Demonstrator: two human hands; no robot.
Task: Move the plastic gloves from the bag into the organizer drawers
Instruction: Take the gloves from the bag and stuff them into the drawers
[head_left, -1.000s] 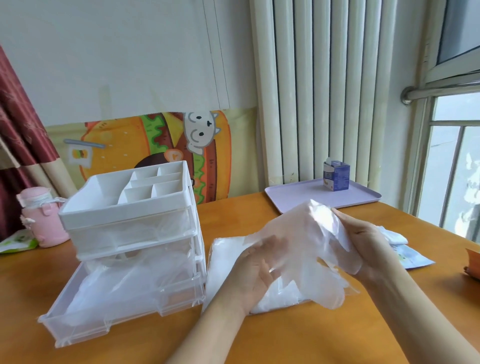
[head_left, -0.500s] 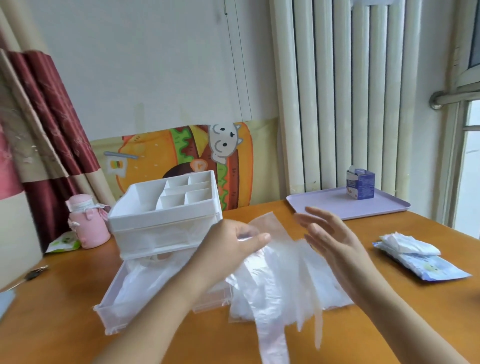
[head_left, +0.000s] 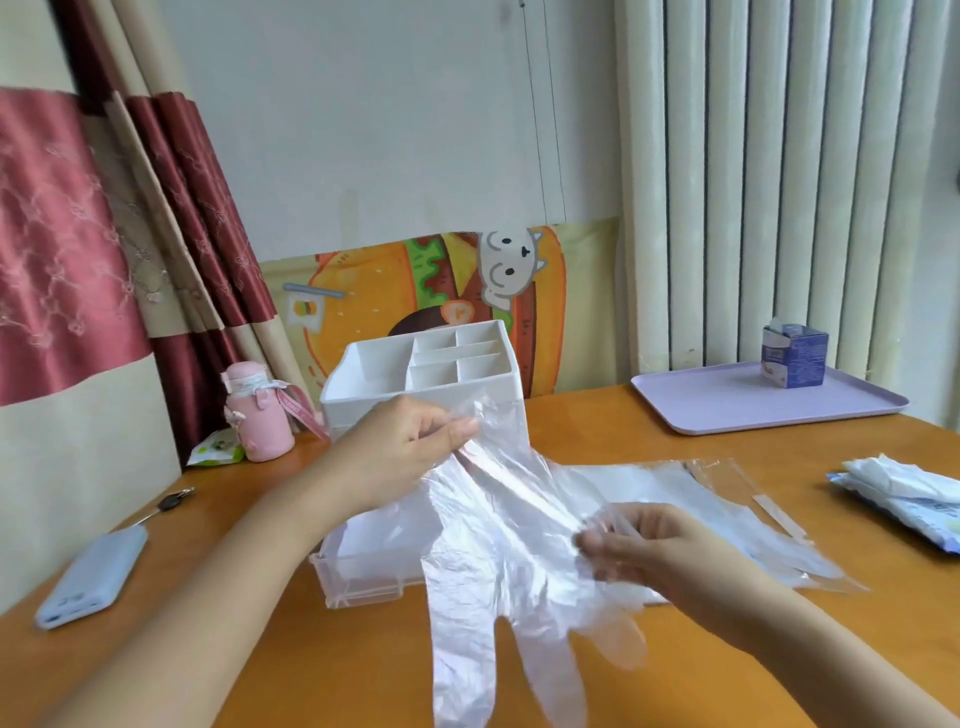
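Right hand (head_left: 670, 556) has dropped onto the plastic glove (head_left: 498, 545), grip unclear; left hand (head_left: 400, 447) pinches the cuff.

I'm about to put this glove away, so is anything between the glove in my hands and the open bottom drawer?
Nothing visible stands in the way. The glove, pinched by the left hand and held by the right hand, hangs right beside the open bottom drawer, hiding part of it.
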